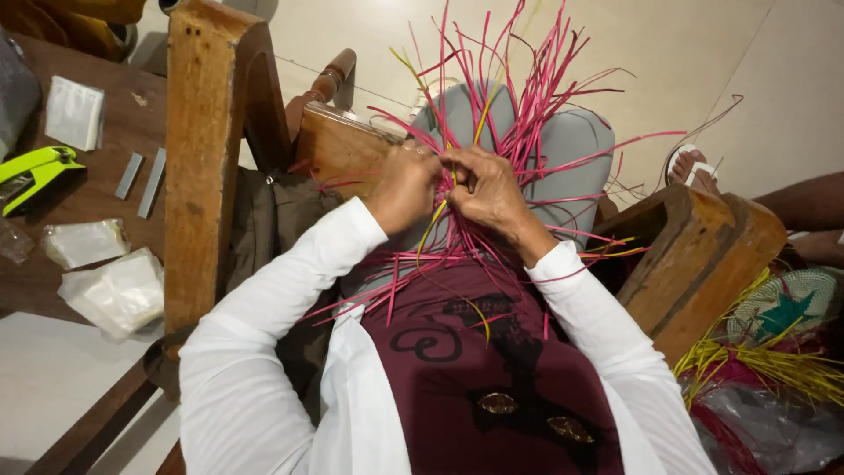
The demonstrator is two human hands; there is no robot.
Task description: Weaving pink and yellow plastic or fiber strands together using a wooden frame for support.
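A loose weave of thin pink strands (pixel 519 123) with a few yellow ones fans out over my lap, above grey trousers. My left hand (pixel 406 186) and my right hand (pixel 482 186) meet at the centre of the weave, fingers pinched on the strands where they cross. A yellow strand (pixel 431 230) runs down between the two hands. Both arms wear white sleeves over a maroon top. The crossing point itself is hidden under my fingers.
Wooden chair arms stand at left (pixel 198 158) and right (pixel 694 255). A brown table (pixel 88 202) at left carries a lime-green stapler (pixel 31 171), metal staple strips and small plastic packets. At right lie yellow strands (pixel 774 365), a woven green piece and another person's sandalled foot (pixel 694 167).
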